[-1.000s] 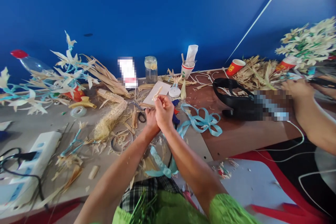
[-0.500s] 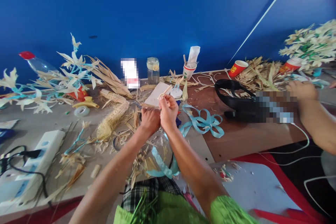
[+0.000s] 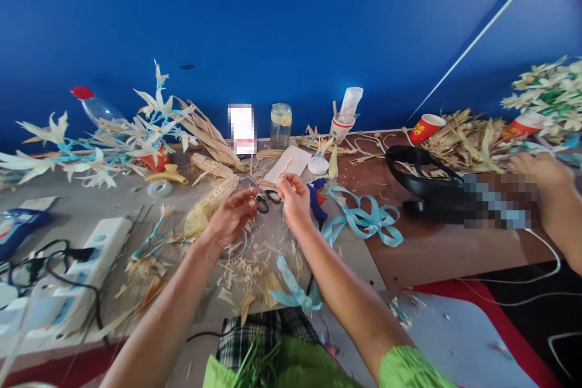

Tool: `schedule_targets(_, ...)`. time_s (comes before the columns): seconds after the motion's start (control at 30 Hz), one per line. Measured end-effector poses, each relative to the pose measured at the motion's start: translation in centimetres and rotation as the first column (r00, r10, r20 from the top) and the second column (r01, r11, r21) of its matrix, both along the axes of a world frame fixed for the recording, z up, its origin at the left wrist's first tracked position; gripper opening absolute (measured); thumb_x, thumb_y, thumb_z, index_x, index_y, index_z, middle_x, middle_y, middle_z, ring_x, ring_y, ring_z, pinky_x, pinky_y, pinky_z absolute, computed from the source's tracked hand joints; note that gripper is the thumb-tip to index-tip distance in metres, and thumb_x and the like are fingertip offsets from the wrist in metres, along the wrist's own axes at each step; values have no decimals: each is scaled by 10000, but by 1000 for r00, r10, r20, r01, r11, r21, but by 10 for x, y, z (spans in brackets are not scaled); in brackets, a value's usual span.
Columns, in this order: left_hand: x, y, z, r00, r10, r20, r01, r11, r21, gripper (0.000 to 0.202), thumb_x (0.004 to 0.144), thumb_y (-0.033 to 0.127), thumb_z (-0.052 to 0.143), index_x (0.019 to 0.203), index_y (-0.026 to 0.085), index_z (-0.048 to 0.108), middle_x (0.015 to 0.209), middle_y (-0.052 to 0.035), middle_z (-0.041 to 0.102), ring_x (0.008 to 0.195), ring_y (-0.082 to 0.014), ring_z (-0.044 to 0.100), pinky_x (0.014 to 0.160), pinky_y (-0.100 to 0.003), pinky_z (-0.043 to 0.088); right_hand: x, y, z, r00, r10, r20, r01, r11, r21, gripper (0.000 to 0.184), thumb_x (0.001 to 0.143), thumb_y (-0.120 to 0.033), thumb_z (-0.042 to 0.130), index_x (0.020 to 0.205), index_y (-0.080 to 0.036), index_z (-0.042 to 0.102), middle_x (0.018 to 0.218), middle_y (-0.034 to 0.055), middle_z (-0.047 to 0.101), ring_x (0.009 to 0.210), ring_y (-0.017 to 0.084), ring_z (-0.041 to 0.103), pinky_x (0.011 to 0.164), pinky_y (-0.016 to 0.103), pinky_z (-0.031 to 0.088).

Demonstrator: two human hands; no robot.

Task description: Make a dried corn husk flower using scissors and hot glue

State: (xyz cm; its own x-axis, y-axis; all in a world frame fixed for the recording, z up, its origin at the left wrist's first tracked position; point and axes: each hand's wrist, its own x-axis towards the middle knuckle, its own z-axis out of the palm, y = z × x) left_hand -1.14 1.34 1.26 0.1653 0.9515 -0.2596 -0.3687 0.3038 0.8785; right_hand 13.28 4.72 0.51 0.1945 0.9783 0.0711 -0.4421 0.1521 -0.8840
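My right hand [image 3: 295, 199] is raised over the grey table [image 3: 82, 218] with its fingers pinched on a small strip of dry corn husk [image 3: 285, 167] that sticks up from the fingertips. My left hand [image 3: 231, 218] hovers a little to the left of it, fingers loosely curled, thumb and forefinger nearly touching, with nothing that I can make out in them. Black-handled scissors [image 3: 266, 199] lie on the table between the two hands. Husk scraps [image 3: 245, 270] litter the table below them.
A dried corn cob [image 3: 210, 206], husk flowers on blue stems [image 3: 136, 127], a tape roll [image 3: 159, 188], a power strip [image 3: 86, 273], a glass jar [image 3: 280, 124], paper cups [image 3: 341, 127], light blue ribbon [image 3: 364, 218] and a black bag [image 3: 422, 179] surround me. Another person's hand [image 3: 541, 173] rests at far right.
My hands were pressed together around the husk piece; the left hand has now drawn away to the left and let go. The view has shifted slightly left.
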Motion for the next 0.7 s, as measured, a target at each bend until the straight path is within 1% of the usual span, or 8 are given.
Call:
schedule_targets(0.07,1,-1,-2,1000,0,29,0,1000,-27,332,599,198,786,902,119,675,683,5,580,566,-62,494,571,-199,393,-5,-1,-3,999,48,-2,-48,998,-34,188,670,-339,650,667,-179,551,497,-72,421,482,65,325,495,228,245)
schedule_targets(0.17,3,-2,-5,998,13,68,-13,1000,-4,215,616,187,769,799,132,671,694,0,594,573,-60,497,572,-189,394,-10,-3,-6,993,110,-42,-114,988,-105,184,629,-317,665,638,-175,549,515,-65,459,478,61,338,492,228,242)
schedule_targets(0.3,7,-5,-8,995,62,77,-62,998,0,172,615,214,763,717,140,647,679,-7,605,568,-65,488,537,-179,374,-13,-5,-8,988,149,-39,-153,974,-168,192,610,-314,666,597,-169,541,514,-60,473,478,58,341,487,222,245)
schedule_targets(0.43,10,-6,-12,996,83,46,-85,996,41,204,645,271,751,771,146,651,599,17,553,535,-63,456,494,-172,333,-13,-5,-9,985,164,-45,-170,966,-193,176,599,-297,667,599,-168,547,519,-62,478,481,57,349,493,217,251)
schedule_targets(0.57,13,-7,-17,996,91,16,-92,993,70,256,692,357,718,820,158,619,531,41,503,482,-66,413,456,-177,289,-12,-5,-11,976,211,-55,-217,960,-177,202,615,-310,665,571,-172,524,501,-68,445,477,59,326,489,221,245)
schedule_targets(0.7,15,-9,-18,997,80,23,-82,990,114,292,713,351,708,901,175,571,522,52,517,453,-64,404,449,-177,282,-13,-5,-13,971,232,-57,-238,954,-180,225,624,-314,674,566,-170,510,506,-69,439,464,51,330,478,213,245)
